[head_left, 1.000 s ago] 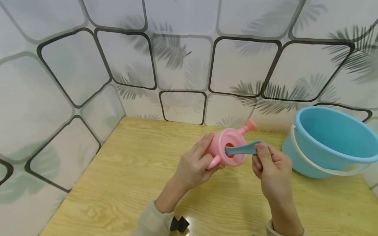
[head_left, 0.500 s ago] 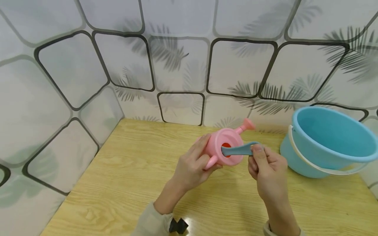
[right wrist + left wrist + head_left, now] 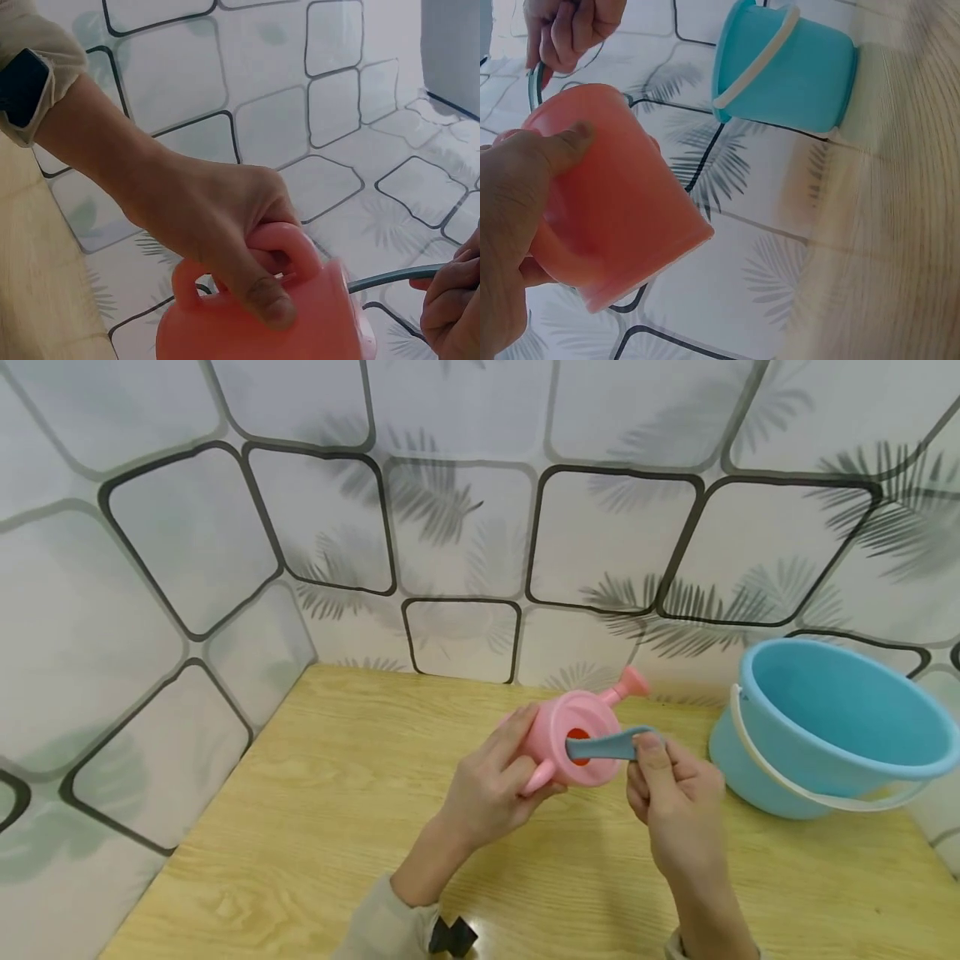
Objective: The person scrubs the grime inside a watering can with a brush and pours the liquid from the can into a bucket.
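Observation:
A pink toy watering can is tilted in the air with its opening towards me and its spout pointing to the back right. My left hand grips it by the handle and body, thumb pressed on the side in the left wrist view. My right hand pinches a slim blue-grey handle, curved at its outer end. The other end of that tool goes into the can's opening and is hidden, so its kind is unclear. Something red shows inside the can around it.
On the right stands a light blue bucket with a white carrying handle. Everything is above a wood-grain table, which meets a patterned wall at the back and left. A black object shows at my left cuff.
Both hands keep their hold. The right hand and the blue-grey handle have shifted slightly left, nearer the can. The whole view also moves a little.

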Tool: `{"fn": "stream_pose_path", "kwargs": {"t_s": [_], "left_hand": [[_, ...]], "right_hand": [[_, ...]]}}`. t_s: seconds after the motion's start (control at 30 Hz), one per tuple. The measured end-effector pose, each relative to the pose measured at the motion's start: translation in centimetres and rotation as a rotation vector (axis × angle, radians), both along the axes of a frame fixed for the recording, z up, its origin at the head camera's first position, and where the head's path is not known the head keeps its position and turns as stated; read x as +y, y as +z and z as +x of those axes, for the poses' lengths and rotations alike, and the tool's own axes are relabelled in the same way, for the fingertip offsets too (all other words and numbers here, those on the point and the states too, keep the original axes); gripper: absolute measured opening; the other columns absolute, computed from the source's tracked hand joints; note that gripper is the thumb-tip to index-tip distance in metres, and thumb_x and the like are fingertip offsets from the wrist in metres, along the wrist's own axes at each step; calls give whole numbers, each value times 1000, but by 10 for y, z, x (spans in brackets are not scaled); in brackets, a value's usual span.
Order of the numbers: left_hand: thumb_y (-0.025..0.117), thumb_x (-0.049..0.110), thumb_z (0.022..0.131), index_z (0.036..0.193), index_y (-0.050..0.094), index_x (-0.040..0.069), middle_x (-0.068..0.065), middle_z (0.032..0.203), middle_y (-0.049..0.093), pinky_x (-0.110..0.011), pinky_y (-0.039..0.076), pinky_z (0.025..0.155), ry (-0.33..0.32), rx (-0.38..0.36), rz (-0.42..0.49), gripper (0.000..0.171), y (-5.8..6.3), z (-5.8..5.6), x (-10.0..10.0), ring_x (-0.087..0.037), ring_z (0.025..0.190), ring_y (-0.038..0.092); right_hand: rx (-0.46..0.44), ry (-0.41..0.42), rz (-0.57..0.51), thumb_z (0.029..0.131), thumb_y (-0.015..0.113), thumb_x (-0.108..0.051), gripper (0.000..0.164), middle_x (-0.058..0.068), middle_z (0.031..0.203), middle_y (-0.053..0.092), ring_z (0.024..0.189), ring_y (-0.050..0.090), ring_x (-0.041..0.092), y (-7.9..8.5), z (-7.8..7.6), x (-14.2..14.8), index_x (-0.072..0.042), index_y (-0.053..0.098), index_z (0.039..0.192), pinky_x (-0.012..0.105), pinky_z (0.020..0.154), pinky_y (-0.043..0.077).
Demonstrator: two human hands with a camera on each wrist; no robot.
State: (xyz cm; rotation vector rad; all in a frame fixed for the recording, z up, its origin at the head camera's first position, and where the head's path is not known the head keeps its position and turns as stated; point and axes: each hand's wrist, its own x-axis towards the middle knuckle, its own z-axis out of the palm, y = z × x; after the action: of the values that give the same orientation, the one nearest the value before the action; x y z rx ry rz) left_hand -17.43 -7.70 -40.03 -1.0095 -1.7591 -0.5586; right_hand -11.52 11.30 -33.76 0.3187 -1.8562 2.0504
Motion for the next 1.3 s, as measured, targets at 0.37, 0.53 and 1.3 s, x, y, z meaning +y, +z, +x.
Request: {"fn": "stream_pose_path", "kwargs": {"t_s": [0.37,0.53,1.3], "left_hand": [[73,39,91,65,45,10,-29,127,61,-40,55,92,21,37,-29,48,3,1,1,-37,113,65],[81,37,83,64,45,10,-29,127,62,-42,54,94,19,10,-18,49,2,-1,1,-37,113,65],[69,39,93,62,46,10,-29,128,61,-41,54,94,-4,5,14,48,3,2,5,-38,116,64]], "right_hand": [[17,71,-25,106,46,-11,33,3,54,25,43,17,19,-7,-5,-4,10,56,83,33,37,10],[47,32,-151,105,47,-10,32,5,57,24,48,14,19,0,-2,5,4,55,77,31,39,8],[-69,15,31,105,50,-17,37,2,54,29,41,23,16,-2,0,-4,11,55,83,32,37,14]]}}
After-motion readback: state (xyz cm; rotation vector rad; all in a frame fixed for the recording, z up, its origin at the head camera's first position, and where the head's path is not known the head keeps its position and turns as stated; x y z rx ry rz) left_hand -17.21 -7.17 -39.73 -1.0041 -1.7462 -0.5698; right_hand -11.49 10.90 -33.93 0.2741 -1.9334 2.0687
